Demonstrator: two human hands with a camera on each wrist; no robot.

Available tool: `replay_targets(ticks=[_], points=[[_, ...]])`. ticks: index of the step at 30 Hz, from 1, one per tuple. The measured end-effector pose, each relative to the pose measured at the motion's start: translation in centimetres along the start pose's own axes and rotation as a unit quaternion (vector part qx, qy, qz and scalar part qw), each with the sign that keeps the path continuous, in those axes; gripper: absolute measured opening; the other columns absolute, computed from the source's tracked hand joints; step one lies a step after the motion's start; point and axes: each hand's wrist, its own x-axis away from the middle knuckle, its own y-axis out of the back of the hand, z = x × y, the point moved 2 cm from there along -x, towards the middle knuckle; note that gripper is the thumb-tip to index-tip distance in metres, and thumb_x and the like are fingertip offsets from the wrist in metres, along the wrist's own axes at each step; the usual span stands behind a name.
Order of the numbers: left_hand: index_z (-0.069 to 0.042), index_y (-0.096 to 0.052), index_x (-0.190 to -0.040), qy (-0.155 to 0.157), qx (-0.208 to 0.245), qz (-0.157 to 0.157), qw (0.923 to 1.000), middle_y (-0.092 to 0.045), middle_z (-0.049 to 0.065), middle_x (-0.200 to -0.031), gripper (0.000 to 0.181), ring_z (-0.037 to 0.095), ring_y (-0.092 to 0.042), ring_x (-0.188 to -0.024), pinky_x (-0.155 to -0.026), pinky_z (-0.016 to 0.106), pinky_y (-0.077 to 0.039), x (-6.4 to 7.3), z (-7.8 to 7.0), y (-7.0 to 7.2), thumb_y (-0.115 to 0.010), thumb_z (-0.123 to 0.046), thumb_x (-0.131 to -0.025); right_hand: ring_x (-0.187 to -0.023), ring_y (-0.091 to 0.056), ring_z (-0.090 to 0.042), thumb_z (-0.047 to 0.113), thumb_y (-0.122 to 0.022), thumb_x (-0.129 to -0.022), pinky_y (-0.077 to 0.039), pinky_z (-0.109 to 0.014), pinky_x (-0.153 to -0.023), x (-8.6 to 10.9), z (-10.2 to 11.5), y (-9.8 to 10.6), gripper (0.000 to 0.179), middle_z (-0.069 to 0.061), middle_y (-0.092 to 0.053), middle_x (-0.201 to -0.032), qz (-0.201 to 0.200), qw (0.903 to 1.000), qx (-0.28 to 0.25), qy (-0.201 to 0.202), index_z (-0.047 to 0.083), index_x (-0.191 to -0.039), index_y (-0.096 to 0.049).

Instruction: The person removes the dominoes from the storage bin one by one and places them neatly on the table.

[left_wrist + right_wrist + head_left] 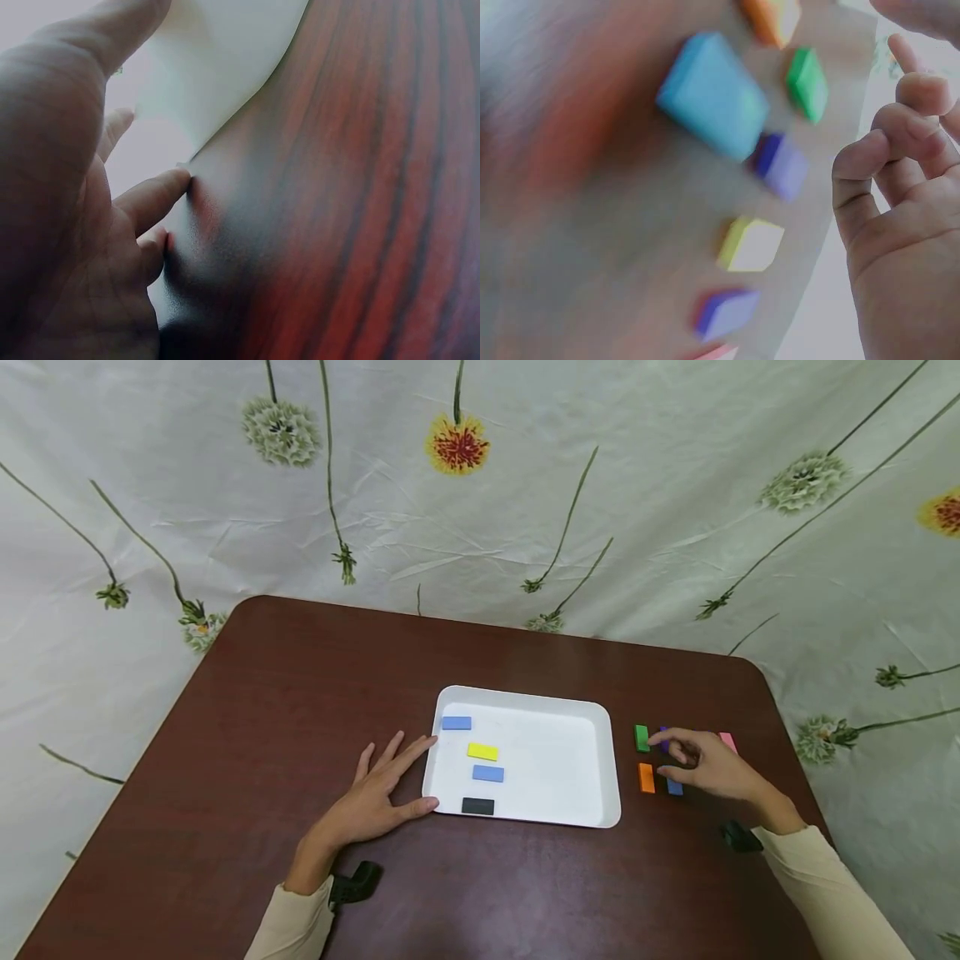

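My left hand [367, 802] is spread at the left side of a white tray [555, 760], its thumb and index fingertip at the rim. Inside the tray's left half lie two blue blocks [457, 723], a yellow block [483, 752] and a black block [477, 807]. To the right of the tray, my right hand [708, 767] is over a group of small blocks, thumb and index finger apart, other fingers bent, holding nothing. Nearest its fingertips are a green block [642, 738], an orange block [647, 778], a blue block [714, 96] and a purple block [781, 166].
Partly hidden by the right hand in the head view, a yellow block [752, 244] and another purple block [727, 313] show in the right wrist view. A pink block [727, 742] lies beyond the hand. The dark brown table [525, 893] meets a flowered cloth [660, 527] behind.
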Motion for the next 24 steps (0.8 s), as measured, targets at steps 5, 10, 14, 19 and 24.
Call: replay_targets(ticks=[5, 10, 14, 19, 24], points=[[-0.041, -0.020, -0.147, -0.001, 0.002, -0.001, 1.0000, -0.028, -0.008, -0.153, 0.083, 0.030, -0.006, -0.147, -0.109, 0.060, 0.007, 0.1, 0.0, 0.0, -0.065, -0.057, -0.080, -0.060, -0.038, -0.013, 0.009, -0.073, -0.081, -0.037, -0.023, -0.058, -2.3, 2.4, -0.5, 0.032, -0.003, -0.039, -0.067, 0.024, 0.9993, 0.012, 0.027, 0.008, -0.110, -0.062], [-0.041, -0.019, -0.147, 0.000, 0.009, 0.004, 1.0000, -0.026, -0.010, -0.154, 0.082, 0.030, -0.005, -0.147, -0.109, 0.059, 0.008, 0.0, 0.0, 0.0, -0.064, -0.057, -0.080, -0.062, -0.039, -0.012, 0.014, -0.074, -0.081, -0.036, -0.022, -0.059, -4.7, 4.3, -1.3, 0.031, -0.004, -0.041, -0.067, 0.061, 0.9970, 0.027, 0.039, 0.011, -0.110, -0.063], [-0.040, -0.020, -0.148, -0.001, 0.005, 0.001, 1.0000, -0.027, -0.008, -0.154, 0.083, 0.031, -0.006, -0.147, -0.109, 0.060, 0.007, 0.0, 0.1, -0.1, -0.065, -0.057, -0.080, -0.062, -0.040, -0.014, 0.014, -0.076, -0.079, -0.035, -0.021, -0.057, -6.6, 5.7, -2.2, 0.032, -0.006, -0.042, -0.066, 0.089, 0.9946, 0.037, 0.040, 0.013, -0.110, -0.066], [-0.041, -0.020, -0.147, -0.001, -0.002, -0.005, 1.0000, -0.030, -0.005, -0.153, 0.084, 0.031, -0.007, -0.147, -0.109, 0.060, 0.007, -0.1, 0.2, -0.1, -0.066, -0.057, -0.079, -0.062, -0.037, -0.009, 0.011, -0.073, -0.081, -0.034, -0.020, -0.059, -9.0, 7.2, -4.0, 0.028, -0.001, -0.039, -0.068, 0.134, 0.9884, 0.041, 0.059, 0.014, -0.108, -0.066], [-0.042, -0.019, -0.147, 0.003, -0.003, 0.000, 1.0000, -0.029, -0.007, -0.153, 0.084, 0.030, -0.006, -0.147, -0.110, 0.059, 0.007, -0.1, 0.3, -0.1, -0.065, -0.060, -0.079, -0.063, -0.035, -0.006, 0.004, -0.067, -0.084, -0.034, -0.019, -0.061, -11.2, 9.0, -6.3, 0.025, 0.004, -0.036, -0.069, 0.188, 0.9777, 0.036, 0.086, 0.014, -0.107, -0.066]])
